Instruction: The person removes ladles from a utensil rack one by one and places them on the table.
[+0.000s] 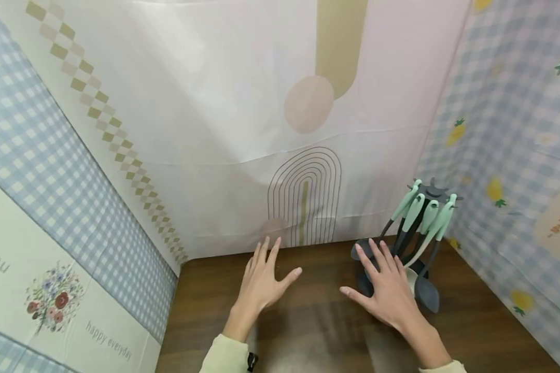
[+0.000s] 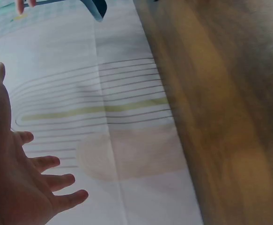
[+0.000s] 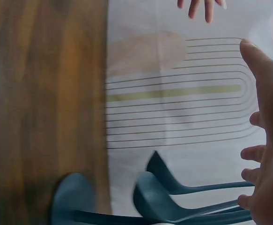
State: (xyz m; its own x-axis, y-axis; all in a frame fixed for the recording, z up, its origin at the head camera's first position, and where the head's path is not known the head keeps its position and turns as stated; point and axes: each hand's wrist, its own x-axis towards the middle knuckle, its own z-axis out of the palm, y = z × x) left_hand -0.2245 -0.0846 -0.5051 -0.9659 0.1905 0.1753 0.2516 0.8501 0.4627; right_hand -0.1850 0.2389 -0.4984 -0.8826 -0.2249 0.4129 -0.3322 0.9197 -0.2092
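While utensils (image 1: pixel 413 213) hang from a rack (image 1: pixel 434 192), presumably for tidiness, the left hand (image 1: pixel 260 284) and right hand (image 1: pixel 390 291) spread wide, empty, above the desk (image 1: pixel 205 305).

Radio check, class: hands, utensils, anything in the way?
Left hand, right hand: open, empty. Green-handled utensils hanging on rack. Right hand partly hides them, head view.

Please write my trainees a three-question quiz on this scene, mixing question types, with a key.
1. True or false: the left hand holds nothing.
2. Multiple choice: the handles of the kitchen utensils are A) orange, B) mint green, C) red.
3. Fill in: the hand nearer the utensil stand is the ____ hand.

Key: 1. True. 2. B. 3. Right: the right hand is nearer.
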